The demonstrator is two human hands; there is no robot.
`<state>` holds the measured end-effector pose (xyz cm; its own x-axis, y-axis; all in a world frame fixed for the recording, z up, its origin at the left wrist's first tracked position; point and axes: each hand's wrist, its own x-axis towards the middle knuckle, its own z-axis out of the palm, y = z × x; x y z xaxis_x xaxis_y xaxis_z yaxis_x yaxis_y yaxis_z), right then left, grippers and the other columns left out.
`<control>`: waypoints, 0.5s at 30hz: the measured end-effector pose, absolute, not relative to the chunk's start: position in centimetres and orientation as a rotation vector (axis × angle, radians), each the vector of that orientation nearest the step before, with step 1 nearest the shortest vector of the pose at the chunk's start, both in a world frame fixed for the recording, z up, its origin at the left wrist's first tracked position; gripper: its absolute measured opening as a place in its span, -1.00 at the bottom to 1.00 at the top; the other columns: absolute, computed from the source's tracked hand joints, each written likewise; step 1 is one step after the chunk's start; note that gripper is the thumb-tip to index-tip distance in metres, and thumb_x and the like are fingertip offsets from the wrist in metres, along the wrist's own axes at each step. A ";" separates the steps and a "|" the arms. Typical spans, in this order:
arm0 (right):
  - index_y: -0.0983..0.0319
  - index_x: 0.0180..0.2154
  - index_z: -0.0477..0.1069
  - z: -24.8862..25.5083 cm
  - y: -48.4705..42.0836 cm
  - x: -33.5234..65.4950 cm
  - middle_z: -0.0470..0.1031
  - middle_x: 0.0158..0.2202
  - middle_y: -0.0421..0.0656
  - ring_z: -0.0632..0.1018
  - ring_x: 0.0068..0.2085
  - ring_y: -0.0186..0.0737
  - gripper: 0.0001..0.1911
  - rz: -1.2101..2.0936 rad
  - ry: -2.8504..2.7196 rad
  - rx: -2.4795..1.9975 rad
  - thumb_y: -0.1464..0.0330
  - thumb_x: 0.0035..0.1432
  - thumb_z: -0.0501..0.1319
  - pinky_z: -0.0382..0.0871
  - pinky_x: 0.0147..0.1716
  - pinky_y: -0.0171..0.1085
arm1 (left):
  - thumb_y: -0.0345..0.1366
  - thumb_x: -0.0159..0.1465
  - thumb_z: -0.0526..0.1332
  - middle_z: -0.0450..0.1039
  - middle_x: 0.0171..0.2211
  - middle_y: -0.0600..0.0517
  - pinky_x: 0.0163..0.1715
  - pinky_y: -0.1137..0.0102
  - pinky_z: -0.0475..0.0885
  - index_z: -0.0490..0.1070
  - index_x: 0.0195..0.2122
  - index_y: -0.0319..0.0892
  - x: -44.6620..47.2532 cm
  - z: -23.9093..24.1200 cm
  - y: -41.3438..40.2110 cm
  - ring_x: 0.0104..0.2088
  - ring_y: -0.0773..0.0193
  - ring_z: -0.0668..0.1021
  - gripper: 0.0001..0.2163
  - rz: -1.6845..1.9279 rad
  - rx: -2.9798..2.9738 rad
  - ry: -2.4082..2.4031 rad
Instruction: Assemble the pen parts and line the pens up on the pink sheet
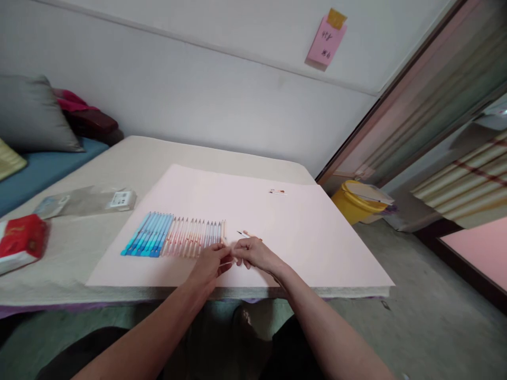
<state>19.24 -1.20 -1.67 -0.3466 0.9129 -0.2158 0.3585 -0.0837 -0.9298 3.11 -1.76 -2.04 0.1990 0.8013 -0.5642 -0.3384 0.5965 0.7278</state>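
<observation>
A row of several pens (174, 235) lies side by side on a large pale pink sheet (277, 221), blue ones at the left and pinkish ones to the right. My left hand (211, 265) and my right hand (253, 254) meet just right of the row, fingers pinched together on a small thin pen part that is too small to make out. A slim pen (249, 234) pokes out beyond my right hand. Another small pen piece (277, 191) lies farther back on the sheet.
The sheet covers a low beige table (130, 153). A clear plastic bag (85, 200) and a red packet (19, 240) lie at its left. Cushions (35, 113) sit on a blue seat behind. A yellow bucket (356, 203) stands on the floor at the right.
</observation>
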 end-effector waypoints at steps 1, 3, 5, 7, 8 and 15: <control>0.29 -0.49 0.39 -1.5 -1.0 19.8 0.44 -0.58 -0.22 0.35 -0.65 -0.44 -0.74 1.342 -1.725 -1.439 0.25 0.12 0.13 0.20 -0.63 -0.44 | -0.36 0.00 0.32 0.44 -0.50 0.01 -0.53 0.52 0.38 0.38 -0.46 -0.26 3.0 -2.0 -1.6 -0.52 0.41 0.47 -0.86 0.863 0.490 1.093; 0.28 -0.47 0.39 -1.3 -0.4 21.1 0.48 -0.53 -0.17 0.41 -0.58 -0.41 -0.70 1.006 -1.799 -1.676 0.24 0.18 0.07 0.23 -0.55 -0.42 | -0.36 0.01 0.31 0.43 -0.52 0.00 -0.54 0.52 0.39 0.37 -0.48 -0.27 2.5 -1.6 -1.2 -0.54 0.41 0.47 -0.87 0.908 0.469 1.059; 0.26 -0.41 0.43 -1.2 0.0 22.5 0.52 -0.45 -0.12 0.48 -0.46 -0.33 -0.71 0.568 -1.930 -2.017 0.27 0.21 0.03 0.23 -0.48 -0.39 | -0.36 0.03 0.30 0.43 -0.54 -0.01 -0.52 0.50 0.41 0.37 -0.50 -0.28 2.0 -1.1 -0.7 -0.53 0.39 0.48 -0.88 0.955 0.462 1.014; 0.23 -0.35 0.46 -1.5 0.1 23.5 0.54 -0.37 -0.08 0.51 -0.36 -0.23 -0.74 0.267 -2.070 -2.273 0.31 0.21 0.02 0.22 -0.44 -0.36 | -0.39 0.05 0.28 0.43 -0.54 -0.01 -0.51 0.50 0.42 0.38 -0.50 -0.29 1.4 -0.6 -0.2 -0.52 0.38 0.49 -0.90 0.996 0.434 0.991; 0.21 -0.32 0.46 -1.7 0.1 23.8 0.54 -0.34 -0.07 0.52 -0.33 -0.20 -0.75 0.206 -2.127 -2.338 0.33 0.20 0.02 0.22 -0.43 -0.34 | -0.40 0.06 0.28 0.43 -0.53 -0.01 -0.51 0.51 0.43 0.38 -0.49 -0.29 1.1 -0.4 0.0 -0.51 0.38 0.49 -0.91 1.009 0.417 0.987; 0.19 -0.10 0.38 -3.2 -0.4 22.3 0.53 -0.22 -0.03 0.53 -0.18 -0.13 -0.70 0.214 -2.314 -2.339 0.46 0.21 -0.03 0.28 -0.29 -0.27 | -0.45 0.11 0.23 0.44 -0.53 -0.02 -0.54 0.51 0.45 0.38 -0.45 -0.30 0.0 0.1 0.9 -0.51 0.37 0.51 -0.96 1.040 0.331 0.982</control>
<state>22.30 -0.38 -3.18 0.0121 0.9796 -0.2006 0.9998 -0.0084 0.0192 0.03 0.94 0.09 0.1480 0.8400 -0.5221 -0.5689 0.5041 0.6498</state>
